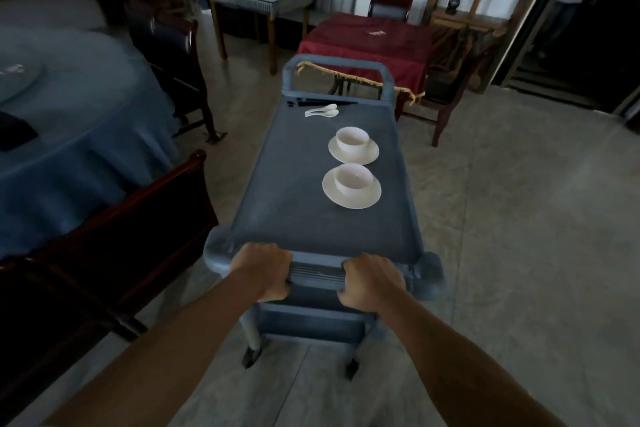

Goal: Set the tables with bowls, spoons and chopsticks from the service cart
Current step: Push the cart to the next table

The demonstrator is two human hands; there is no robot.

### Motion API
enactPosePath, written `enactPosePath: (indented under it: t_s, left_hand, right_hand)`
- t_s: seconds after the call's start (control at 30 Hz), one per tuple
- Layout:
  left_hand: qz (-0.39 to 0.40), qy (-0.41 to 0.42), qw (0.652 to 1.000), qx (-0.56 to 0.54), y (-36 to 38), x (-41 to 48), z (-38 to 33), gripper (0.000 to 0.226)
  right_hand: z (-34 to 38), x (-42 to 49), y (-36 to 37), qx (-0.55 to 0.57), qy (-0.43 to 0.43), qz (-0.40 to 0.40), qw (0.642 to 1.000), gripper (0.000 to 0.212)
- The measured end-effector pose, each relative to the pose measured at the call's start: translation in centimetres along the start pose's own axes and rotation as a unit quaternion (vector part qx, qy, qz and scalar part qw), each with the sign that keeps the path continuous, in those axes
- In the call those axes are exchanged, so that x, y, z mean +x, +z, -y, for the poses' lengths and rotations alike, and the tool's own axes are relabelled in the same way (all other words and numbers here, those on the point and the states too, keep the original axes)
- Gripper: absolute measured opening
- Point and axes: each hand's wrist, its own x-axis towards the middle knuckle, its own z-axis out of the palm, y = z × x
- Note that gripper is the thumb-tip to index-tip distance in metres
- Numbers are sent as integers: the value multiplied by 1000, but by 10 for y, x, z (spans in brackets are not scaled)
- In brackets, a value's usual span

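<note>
A big round table (69, 149) with a blue cloth stood to the left of the cart (294, 191). A dark wooden chair (121, 218) sat between that table and the cart.

The left hand (266, 269) was wrapped tight round the left part of the cart's near handle (317, 276), with the fingers curled over the bar.

On top of the cart, at its far end, lay black chopsticks (322, 102) along the edge. Two white spoons (322, 111) lay just beside them, a bit nearer the handle.

On the right side of the cart top sat two white bowls, each one on its own white plate. The far bowl (352, 139) sat about halfway down the cart. The near bowl (354, 178) sat just behind it, closer to the handle. Their plates were almost touching.

The right hand (372, 279) held the right part of the same handle, fingers curled round it too.

Past the far end of the cart, a little to the right, stood a table with a red cloth (367, 42).
</note>
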Motion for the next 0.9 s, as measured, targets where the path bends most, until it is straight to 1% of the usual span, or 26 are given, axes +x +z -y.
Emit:
enactPosePath:
  t_s: [0.07,0.17,0.23,0.4,0.57,0.9]
  left_hand:
    - [3,-18,1000,-2,-5,27,-12,17]
    - [8,-44,999,-12,-16,61,-31,19]
    - [-4,-60,998,-7,-23,86,-42,20]
    - [4,-89,996,-7,-41,135,-67,19]
    - [17,-107,994,-21,-56,191,-83,20]
    - [7,-150,988,-37,-80,324,-102,23]
  right_hand:
    - [-29,18,-7,-1,-21,9,1000,41]
    - [-70,43,-17,-1,-44,16,999,35]
    - [-96,59,-21,3,-54,23,998,33]
    - [-152,96,-34,-1,-79,31,996,37]
    - [-204,139,-50,-11,-108,32,994,35]
    - [-308,254,-79,-33,-152,42,987,26]
